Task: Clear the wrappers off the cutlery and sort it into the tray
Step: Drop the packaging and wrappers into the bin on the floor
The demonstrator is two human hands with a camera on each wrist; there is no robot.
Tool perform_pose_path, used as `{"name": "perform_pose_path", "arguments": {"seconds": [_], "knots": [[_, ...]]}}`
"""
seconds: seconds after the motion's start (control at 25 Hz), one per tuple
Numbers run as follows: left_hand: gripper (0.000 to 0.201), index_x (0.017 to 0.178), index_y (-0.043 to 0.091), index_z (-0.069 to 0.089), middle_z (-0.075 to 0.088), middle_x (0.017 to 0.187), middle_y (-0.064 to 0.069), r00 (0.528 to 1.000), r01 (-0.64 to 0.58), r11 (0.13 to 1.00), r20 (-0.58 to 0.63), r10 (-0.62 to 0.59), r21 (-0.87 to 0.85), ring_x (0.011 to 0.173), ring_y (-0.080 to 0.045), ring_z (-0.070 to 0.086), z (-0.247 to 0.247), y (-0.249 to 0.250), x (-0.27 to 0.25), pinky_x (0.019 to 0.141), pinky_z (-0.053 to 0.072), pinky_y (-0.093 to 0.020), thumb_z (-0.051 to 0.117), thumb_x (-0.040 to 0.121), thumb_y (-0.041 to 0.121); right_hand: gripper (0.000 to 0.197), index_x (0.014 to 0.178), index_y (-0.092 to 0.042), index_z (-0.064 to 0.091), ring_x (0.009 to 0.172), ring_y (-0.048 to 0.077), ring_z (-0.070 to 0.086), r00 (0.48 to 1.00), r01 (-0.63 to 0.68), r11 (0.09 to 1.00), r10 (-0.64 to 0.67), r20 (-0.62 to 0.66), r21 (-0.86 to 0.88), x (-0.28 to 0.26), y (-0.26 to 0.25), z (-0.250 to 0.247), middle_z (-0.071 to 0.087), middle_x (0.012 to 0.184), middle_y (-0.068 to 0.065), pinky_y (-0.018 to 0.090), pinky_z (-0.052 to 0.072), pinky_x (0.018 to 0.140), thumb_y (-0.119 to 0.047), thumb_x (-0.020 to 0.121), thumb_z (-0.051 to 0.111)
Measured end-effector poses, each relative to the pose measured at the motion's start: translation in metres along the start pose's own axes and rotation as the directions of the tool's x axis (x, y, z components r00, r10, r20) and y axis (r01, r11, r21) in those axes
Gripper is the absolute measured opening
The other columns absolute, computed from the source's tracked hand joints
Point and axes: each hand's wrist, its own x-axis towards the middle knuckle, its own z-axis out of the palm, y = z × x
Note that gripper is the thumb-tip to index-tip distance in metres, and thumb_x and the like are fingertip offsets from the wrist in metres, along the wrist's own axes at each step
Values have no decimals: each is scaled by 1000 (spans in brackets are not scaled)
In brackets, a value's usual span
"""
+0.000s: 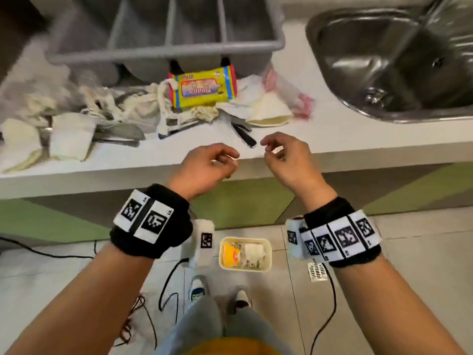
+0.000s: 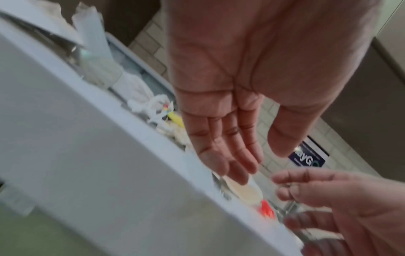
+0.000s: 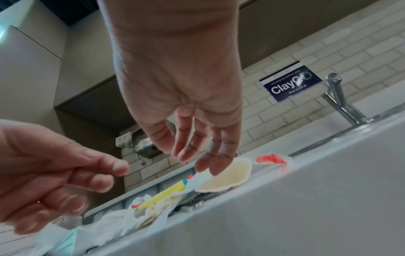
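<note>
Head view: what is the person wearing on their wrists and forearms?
Both forearms are bare, with no sleeves. The left wrist and right wrist each carry a black band wrapped with white strips of square black-and-white code markers. A small white marked unit hangs beneath each band, and thin black cables trail down to the floor.

1. The tray (image 1: 163, 48) stands at the back of the counter (image 1: 332, 129), with the sink (image 1: 399, 65) to its right.
2. Before the tray lies the cutlery (image 1: 120, 133), mixed among wrappers (image 1: 69, 139) (a packet (image 1: 203, 87) on top).
3. Below the counter's edge, on the floor, a tub (image 1: 245, 253) sits before my feet.
</note>
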Motion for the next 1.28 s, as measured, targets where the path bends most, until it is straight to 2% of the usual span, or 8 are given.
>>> {"name": "perform_pose_path", "arguments": {"seconds": [0.12,0.24,0.32,0.52,0.72,0.84,1.0,1.28], "knots": [[16,100,18,66,64,90,2,982,-15,999,-190,23,45,69,1,59,-33,17,14,53,39,-5,58,86,13,26,107,-9,64,81,20,55,998,15,995,-20,-54,-99,22,-17,-12,62,101,8,23,42,77,-6,83,55],[21,104,10,68,69,108,-7,929,41,983,-368,28,178,102,-19,62,-61,19,43,79,40,-14,59,86,14,30,114,-9,61,105,27,55,997,-25,976,10,-71,-215,47,-22,-15,54,120,14,23,38,87,-7,84,55],[24,108,11,67,68,115,-9,914,73,960,-404,44,270,110,-24,59,-77,18,63,91,40,-23,58,86,16,34,117,-11,59,116,32,50,992,-81,963,53,-117,-258,66,-25,-15,49,127,16,29,38,97,-8,84,55],[33,115,15,62,57,126,-13,955,15,863,-263,137,506,116,-30,54,-99,8,108,99,41,-33,60,83,19,44,130,-10,48,123,41,41,954,-256,916,188,-234,-309,105,-22,-13,39,136,19,42,33,107,-16,87,54],[55,134,23,45,44,140,-3,982,-40,671,-97,165,740,129,-24,43,-98,0,126,104,35,-39,60,81,25,70,143,-9,28,130,39,39,915,-397,860,344,-211,-320,130,-14,-1,37,144,18,51,34,109,-37,86,57],[61,139,25,38,44,142,-2,985,-41,577,-63,159,816,132,-22,41,-94,-2,135,106,31,-40,58,81,24,56,139,-8,37,128,35,45,907,-409,867,350,-235,-286,138,-11,2,48,139,18,46,36,108,-32,90,50],[56,137,27,41,51,137,-2,981,-46,552,-67,183,833,130,-21,45,-92,-3,146,113,22,-45,55,83,21,30,107,-8,66,97,37,61,891,-378,894,281,-356,-242,138,-12,0,69,103,20,36,48,82,-20,94,42],[44,130,26,52,59,131,-1,924,-124,702,-176,339,701,122,-22,52,-98,1,152,106,28,-34,43,89,12,30,110,-12,68,96,36,64,811,-269,952,140,-568,-148,135,-9,-2,71,103,18,36,50,83,-7,91,46]]}}
